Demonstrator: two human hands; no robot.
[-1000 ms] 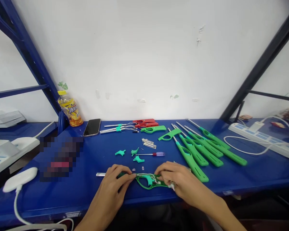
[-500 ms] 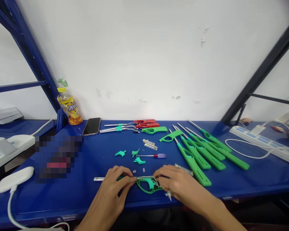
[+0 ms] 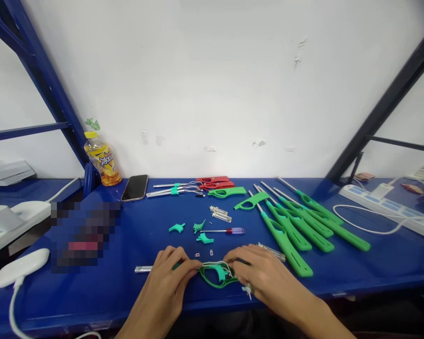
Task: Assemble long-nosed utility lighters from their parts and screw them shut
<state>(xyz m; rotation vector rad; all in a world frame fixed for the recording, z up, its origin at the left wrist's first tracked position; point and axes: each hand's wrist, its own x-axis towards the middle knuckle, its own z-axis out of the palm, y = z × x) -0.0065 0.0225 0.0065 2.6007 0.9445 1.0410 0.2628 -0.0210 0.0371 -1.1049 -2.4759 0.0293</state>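
A green long-reach lighter lies opened up at the table's front edge, its metal tube pointing left. A teal trigger and a white wire show inside its handle loop. My left hand is closed on the lighter where tube and handle meet, thumb and finger by the wire. My right hand is closed over the handle's other end, its fingertips at the wire; a small pale part shows under it. Just beyond lie two tiny pale pieces, loose teal triggers and a purple-handled screwdriver.
Several green lighters lie at right beside a white power strip. Clear fuel tanks, red handle shells and metal tubes lie farther back. A phone and a drink bottle are at back left.
Both hands keep their hold on the lighter with only slight finger movement. The white wire now arches a little higher between them. The whole view has shifted slightly.
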